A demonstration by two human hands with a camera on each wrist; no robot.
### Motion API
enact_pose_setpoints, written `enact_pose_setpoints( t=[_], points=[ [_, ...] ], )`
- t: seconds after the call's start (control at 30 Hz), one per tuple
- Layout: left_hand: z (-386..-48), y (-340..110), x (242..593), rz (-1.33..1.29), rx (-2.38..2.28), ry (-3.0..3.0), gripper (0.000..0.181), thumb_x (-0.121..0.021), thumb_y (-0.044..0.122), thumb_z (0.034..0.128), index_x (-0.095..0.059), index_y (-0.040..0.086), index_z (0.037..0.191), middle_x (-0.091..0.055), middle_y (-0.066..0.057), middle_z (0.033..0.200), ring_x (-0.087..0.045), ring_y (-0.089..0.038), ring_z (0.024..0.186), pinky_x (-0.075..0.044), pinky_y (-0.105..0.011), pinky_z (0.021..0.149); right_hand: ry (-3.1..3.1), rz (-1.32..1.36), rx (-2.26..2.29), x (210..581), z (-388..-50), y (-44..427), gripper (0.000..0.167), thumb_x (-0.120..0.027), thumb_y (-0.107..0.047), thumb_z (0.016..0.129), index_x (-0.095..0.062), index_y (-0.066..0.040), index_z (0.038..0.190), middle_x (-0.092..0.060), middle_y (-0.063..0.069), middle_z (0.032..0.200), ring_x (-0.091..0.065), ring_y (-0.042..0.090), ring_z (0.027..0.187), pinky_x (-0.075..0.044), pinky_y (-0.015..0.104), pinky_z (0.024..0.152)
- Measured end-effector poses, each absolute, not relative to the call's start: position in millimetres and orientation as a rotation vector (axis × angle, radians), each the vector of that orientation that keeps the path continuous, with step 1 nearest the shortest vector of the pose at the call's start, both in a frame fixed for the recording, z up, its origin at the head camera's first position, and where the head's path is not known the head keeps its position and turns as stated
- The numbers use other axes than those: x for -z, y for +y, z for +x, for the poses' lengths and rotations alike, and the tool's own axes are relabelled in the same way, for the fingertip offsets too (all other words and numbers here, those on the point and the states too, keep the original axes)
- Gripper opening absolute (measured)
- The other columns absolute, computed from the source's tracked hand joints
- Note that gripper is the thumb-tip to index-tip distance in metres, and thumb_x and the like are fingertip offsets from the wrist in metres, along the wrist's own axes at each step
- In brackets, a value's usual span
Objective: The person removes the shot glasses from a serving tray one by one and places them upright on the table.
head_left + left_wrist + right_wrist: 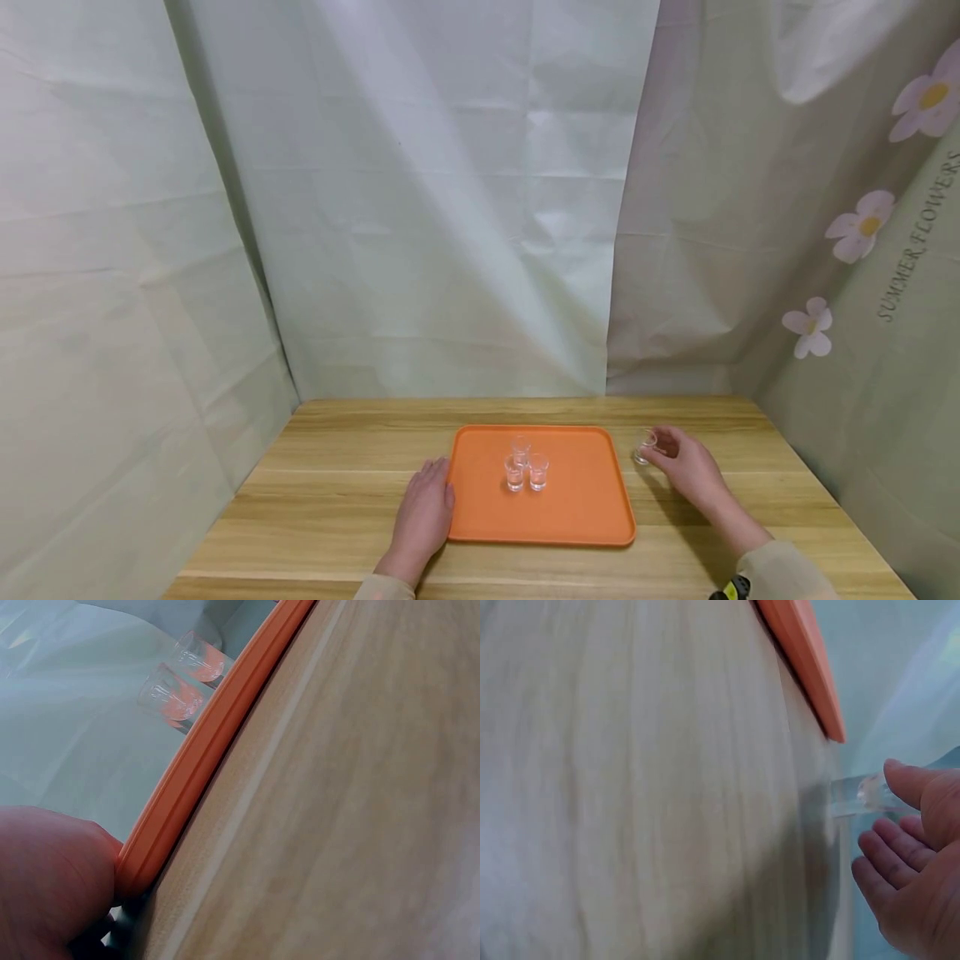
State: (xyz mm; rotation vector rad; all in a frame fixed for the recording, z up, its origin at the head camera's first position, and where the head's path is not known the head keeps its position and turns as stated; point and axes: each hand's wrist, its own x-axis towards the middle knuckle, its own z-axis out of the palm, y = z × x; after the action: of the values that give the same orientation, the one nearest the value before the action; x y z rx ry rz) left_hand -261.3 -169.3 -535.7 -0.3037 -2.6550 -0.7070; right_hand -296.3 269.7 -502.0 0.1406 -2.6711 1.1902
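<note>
Three small clear glasses (537, 473) stand in a close group on an orange tray (585, 517). Just right of the tray, my right hand (693, 473) pinches a fourth clear glass (642, 451) between thumb and fingers, at or just above the wood. In the right wrist view, that glass (859, 794) is partly behind the thumb of the hand (922, 855). My left hand (422, 512) rests along the tray's left edge, fingers extended. The left wrist view has the hand (56, 874) touching the tray's rim (202, 761), with two glasses (176, 701) beyond it.
The wooden table (330, 492) runs back to a pale cloth backdrop (450, 208), which also hangs at both sides. A dark and yellow wristband (731, 588) shows by the right sleeve.
</note>
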Motion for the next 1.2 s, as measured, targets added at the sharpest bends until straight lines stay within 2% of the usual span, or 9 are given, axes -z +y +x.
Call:
enact_pose_setpoints(
  t=[0.13, 0.27, 0.5, 0.73, 1.2],
  points=[
    [-261, -169, 536, -0.313, 0.695, -2.646, 0.04, -0.067, -0.001, 0.1037, -0.064, -0.014, 0.141, -0.067, -0.031, 0.142, -0.059, -0.053, 0.139, -0.045, -0.067, 0.119, -2.645, 0.156, -1.175, 494, -292, 265, 0.07, -0.077, -0.028, 0.106, -0.049, 0.011, 0.157, -0.059, 0.035, 0.15, -0.058, 0.055, 0.139, -0.05, 0.066, 0.115],
    [-261, -169, 537, -0.316, 0.692, -2.648, 0.04, -0.067, -0.001, 0.1039, -0.064, -0.014, 0.141, -0.067, -0.031, 0.142, -0.059, -0.053, 0.139, -0.045, -0.066, 0.119, -2.6, 0.188, -1.192, 483, -288, 254, 0.07, -0.079, -0.025, 0.105, -0.048, 0.01, 0.158, -0.058, 0.035, 0.153, -0.055, 0.055, 0.141, -0.046, 0.068, 0.118],
    [-261, -169, 539, -0.305, 0.707, -2.661, 0.041, -0.067, 0.001, 0.1046, -0.063, -0.015, 0.142, -0.066, -0.032, 0.144, -0.057, -0.054, 0.141, -0.043, -0.066, 0.121, -2.561, 0.288, -1.182, 472, -282, 227, 0.073, -0.082, -0.023, 0.103, -0.047, 0.007, 0.16, -0.061, 0.03, 0.153, -0.056, 0.051, 0.143, -0.048, 0.067, 0.116],
    [-263, -170, 539, -0.303, 0.697, -2.665, 0.041, -0.066, 0.001, 0.1051, -0.063, -0.014, 0.143, -0.066, -0.032, 0.144, -0.057, -0.054, 0.141, -0.043, -0.066, 0.121, -2.557, 0.4, -1.13, 469, -278, 198, 0.069, -0.085, -0.021, 0.1, -0.055, 0.004, 0.157, -0.065, 0.024, 0.151, -0.059, 0.046, 0.141, -0.049, 0.067, 0.116],
    [-264, -170, 539, -0.296, 0.708, -2.659, 0.04, -0.067, 0.001, 0.1047, -0.063, -0.014, 0.142, -0.066, -0.031, 0.144, -0.057, -0.053, 0.141, -0.043, -0.066, 0.121, -2.623, 0.492, -1.336, 490, -281, 137, 0.059, -0.088, -0.017, 0.096, -0.065, 0.001, 0.148, -0.072, 0.014, 0.141, -0.067, 0.037, 0.132, -0.054, 0.057, 0.114]
  ],
)
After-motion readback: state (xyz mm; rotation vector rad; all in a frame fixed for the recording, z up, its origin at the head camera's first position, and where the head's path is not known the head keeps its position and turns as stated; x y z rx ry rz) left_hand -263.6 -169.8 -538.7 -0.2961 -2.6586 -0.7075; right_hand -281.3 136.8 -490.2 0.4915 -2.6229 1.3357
